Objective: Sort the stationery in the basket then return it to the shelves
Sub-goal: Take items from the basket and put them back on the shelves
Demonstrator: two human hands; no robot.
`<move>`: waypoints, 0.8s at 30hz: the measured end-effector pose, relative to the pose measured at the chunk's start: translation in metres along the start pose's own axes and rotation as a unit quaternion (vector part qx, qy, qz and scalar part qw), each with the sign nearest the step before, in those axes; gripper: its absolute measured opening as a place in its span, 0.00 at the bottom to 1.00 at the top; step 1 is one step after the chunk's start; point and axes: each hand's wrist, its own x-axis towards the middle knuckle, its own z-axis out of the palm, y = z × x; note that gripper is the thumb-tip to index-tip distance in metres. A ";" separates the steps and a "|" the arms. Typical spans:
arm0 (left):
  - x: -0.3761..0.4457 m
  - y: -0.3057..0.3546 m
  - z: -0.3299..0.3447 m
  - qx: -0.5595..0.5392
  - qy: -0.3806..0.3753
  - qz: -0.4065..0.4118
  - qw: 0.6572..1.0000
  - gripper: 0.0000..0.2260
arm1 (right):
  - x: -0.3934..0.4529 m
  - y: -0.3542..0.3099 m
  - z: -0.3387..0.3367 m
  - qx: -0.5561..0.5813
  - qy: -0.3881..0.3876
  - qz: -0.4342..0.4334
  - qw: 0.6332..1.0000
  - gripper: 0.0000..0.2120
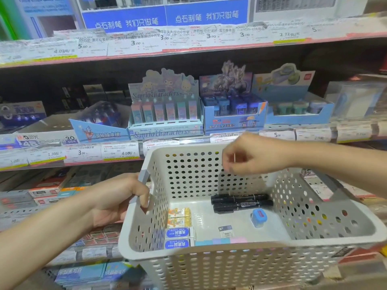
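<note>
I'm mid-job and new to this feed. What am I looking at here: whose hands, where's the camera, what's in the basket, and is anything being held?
There is no machine: a person works bare-handed, and the single picture comes from a camera on their head, looking forward and down at shop shelves. The left hand grips the grey handle of a white perforated basket. The right hand hovers above the basket with fingers curled; whether it pinches something small I cannot tell. Inside lie two black markers, a small blue sharpener, boxed erasers stacked along the left wall, and pastel items at the near edge.
</note>
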 end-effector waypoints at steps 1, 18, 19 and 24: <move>0.000 -0.001 0.000 0.001 0.000 0.000 1.000 0.40 | 0.002 0.001 0.008 -0.010 -0.064 0.007 0.998 0.05; -0.001 -0.001 0.004 0.000 -0.016 0.012 1.000 0.37 | 0.009 0.020 0.068 -0.394 -0.359 0.058 0.844 0.21; -0.001 -0.001 0.004 0.002 -0.014 0.013 1.000 0.37 | 0.009 0.021 0.069 -0.390 -0.364 0.057 0.844 0.21; -0.001 -0.001 0.003 0.006 -0.004 0.012 1.000 0.36 | 0.011 0.024 0.077 -0.385 -0.382 0.027 0.840 0.16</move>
